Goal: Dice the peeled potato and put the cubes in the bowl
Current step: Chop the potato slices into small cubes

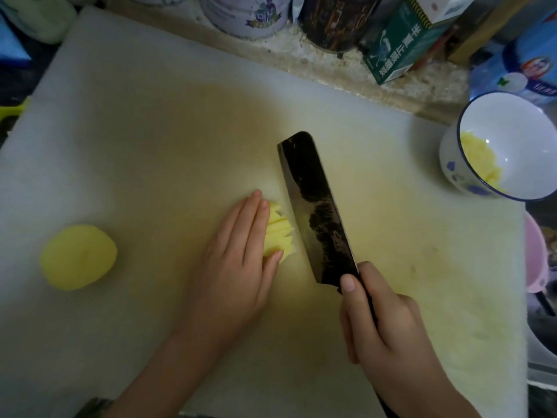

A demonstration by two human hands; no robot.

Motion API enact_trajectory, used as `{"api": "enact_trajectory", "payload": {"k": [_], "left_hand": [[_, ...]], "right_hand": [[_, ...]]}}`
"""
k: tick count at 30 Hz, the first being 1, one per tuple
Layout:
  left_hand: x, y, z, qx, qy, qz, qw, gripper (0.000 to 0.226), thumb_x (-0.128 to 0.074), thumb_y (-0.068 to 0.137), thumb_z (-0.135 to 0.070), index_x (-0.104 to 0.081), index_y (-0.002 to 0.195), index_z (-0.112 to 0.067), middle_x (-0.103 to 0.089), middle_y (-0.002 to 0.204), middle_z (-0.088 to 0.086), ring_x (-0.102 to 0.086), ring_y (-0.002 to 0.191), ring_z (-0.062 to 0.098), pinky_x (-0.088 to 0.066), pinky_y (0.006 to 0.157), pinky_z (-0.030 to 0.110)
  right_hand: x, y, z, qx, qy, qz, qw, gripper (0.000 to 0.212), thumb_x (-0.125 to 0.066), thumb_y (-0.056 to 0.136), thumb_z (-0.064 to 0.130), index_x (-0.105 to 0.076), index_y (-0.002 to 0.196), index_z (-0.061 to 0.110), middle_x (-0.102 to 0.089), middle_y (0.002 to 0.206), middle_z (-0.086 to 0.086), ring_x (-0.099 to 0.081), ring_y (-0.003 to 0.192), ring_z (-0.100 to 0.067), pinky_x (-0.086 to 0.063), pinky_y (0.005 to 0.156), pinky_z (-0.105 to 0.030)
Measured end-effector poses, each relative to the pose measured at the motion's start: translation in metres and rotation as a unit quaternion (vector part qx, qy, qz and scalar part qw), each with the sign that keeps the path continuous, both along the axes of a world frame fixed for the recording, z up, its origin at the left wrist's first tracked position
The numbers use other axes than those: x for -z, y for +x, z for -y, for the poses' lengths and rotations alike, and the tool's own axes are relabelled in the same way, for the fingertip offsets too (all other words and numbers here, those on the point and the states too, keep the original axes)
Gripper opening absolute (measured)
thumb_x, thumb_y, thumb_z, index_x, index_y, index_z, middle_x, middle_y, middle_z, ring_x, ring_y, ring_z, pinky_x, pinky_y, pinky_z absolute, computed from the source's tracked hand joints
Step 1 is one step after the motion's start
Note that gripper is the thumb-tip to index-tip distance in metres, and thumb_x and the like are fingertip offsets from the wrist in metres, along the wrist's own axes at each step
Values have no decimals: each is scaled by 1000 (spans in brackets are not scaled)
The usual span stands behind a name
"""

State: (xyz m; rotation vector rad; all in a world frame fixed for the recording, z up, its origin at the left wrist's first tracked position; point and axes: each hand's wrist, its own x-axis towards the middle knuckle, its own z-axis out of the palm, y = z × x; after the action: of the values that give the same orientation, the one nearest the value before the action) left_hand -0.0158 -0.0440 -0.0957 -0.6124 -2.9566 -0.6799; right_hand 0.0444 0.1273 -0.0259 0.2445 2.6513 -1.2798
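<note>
White cutting board (150, 116) across the frame, cluttered counter (301, 66) along top. Presses potato slices (278, 233) at centre with straight-fingered left hand (238, 260); grips cleaver (313, 206) in curled right hand (382, 324). Bowl (518, 140) holding cubes (479, 161) at right edge.

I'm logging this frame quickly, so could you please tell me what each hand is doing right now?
Left hand: open, straight fingers pressing the sliced potato piece.
Right hand: closed, gripping the cleaver by its handle.

Left hand (238, 251) flat, fingers (250, 218) straight, palm down; right hand (382, 321) curled gripping knife (316, 215), thumb forward.
</note>
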Motion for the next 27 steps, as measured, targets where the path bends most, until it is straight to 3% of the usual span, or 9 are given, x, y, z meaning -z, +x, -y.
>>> {"api": "enact_trajectory", "payload": {"k": [3, 6, 13, 17, 23, 27], "left_hand": [[0, 0, 0, -16, 19, 7, 1000, 56, -35, 99, -32, -37, 141, 5, -38, 148, 19, -34, 137, 29, -19, 118, 31], [0, 0, -1, -11, 22, 0, 1000, 53, -29, 102, -30, -40, 140, 6, -41, 146, 20, -37, 136, 31, -26, 115, 36], [6, 2, -5, -24, 1, -15, 1000, 49, -27, 102, -21, -37, 142, 5, -42, 146, 20, -37, 137, 32, -34, 111, 45], [8, 5, -9, -41, 6, -23, 999, 47, -34, 99, -13, -38, 142, 5, -42, 146, 20, -35, 139, 32, -31, 112, 42], [13, 4, -9, -28, 11, -41, 999, 51, -46, 90, -1, -40, 140, 8, -43, 144, 22, -35, 139, 35, -30, 113, 42], [12, 4, -10, -32, 18, -37, 999, 48, -41, 93, -3, -39, 140, 8, -43, 144, 23, -35, 138, 36, -29, 114, 42]], "right_hand": [[-5, 2, 2, -2, -4, -9, 1000, 23, -31, 88, 59, -42, 81, 40, -47, 48, -13, -44, 38, -22, -37, 41, -41], [-5, 6, 4, -26, 6, -17, 999, 21, -30, 91, 58, -41, 84, 41, -47, 47, -7, -43, 36, -18, -35, 37, -36], [-2, 11, 18, -50, 148, -50, 986, 31, -23, 99, 48, -43, 91, 25, -25, 46, 11, -33, 34, -16, -24, 33, -28], [-8, 11, 32, -58, 228, -45, 971, 36, -17, 101, 41, -41, 89, 18, -40, 39, 1, -40, 28, -25, -14, 33, -23], [-4, 15, 46, -41, 301, -13, 953, 36, -15, 100, 36, -42, 88, 15, -39, 35, 0, -38, 25, -26, -7, 40, -23], [1, 10, 48, -37, 290, 1, 956, 34, -17, 100, 36, -41, 86, 17, -38, 35, 1, -38, 25, -24, -7, 37, -24]]}}
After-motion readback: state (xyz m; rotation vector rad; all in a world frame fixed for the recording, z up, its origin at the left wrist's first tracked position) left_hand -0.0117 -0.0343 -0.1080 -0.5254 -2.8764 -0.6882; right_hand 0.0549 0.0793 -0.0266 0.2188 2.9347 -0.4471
